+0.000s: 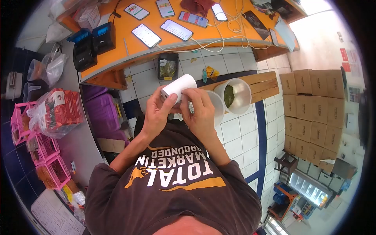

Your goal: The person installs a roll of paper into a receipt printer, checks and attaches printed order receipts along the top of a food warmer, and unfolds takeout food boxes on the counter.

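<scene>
A white roll of receipt paper [181,85] is held up in front of my chest, tilted, with one end showing its core. My left hand [157,110] is wrapped round the lower left of the roll, thumb along its side. The fingers of my right hand [199,106] are bent and pinch at the roll's right side; whether a loose paper end lies between them I cannot make out. Beyond my hands, to the left on the orange counter [135,49], stand two black receipt printers [84,55] [103,37] with blue parts showing on top.
Several phones [176,30] with white cables lie on the counter. Below are a black bin [168,66], a wooden bench [263,86] and clear tubs [237,96], one holding green leaves. Stacked cartons [313,113] stand right; pink baskets [44,150] and a bagged red pack [62,111] left.
</scene>
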